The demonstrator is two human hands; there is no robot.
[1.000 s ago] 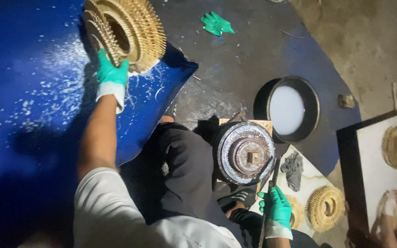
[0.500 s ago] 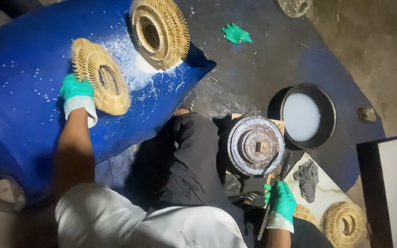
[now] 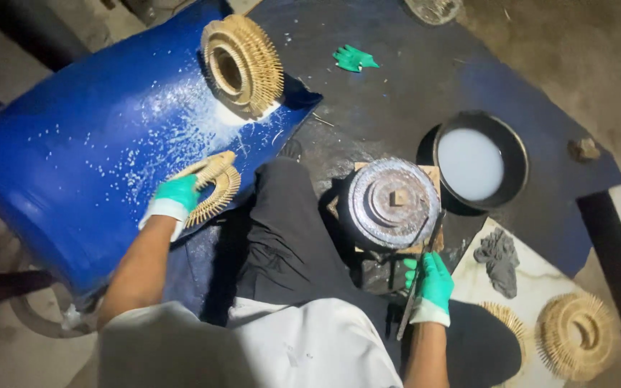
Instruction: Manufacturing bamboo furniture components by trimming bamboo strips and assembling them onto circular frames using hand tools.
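Below, left grip (image 3: 176, 197) clasps straw ring (image 3: 213, 185) on blue drum (image 3: 73, 165) (white-flecked), right grip (image 3: 433, 276) holds rod (image 3: 418, 284) — dark floor (image 3: 411, 86).

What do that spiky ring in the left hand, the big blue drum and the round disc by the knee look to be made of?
The spiky ring in the left hand looks like pale straw or thin cane sticks, matte and bristly. The blue drum seems plastic: smooth, glossy, speckled white. The round disc appears to be metal, grey, dull and worn, with stepped rings.
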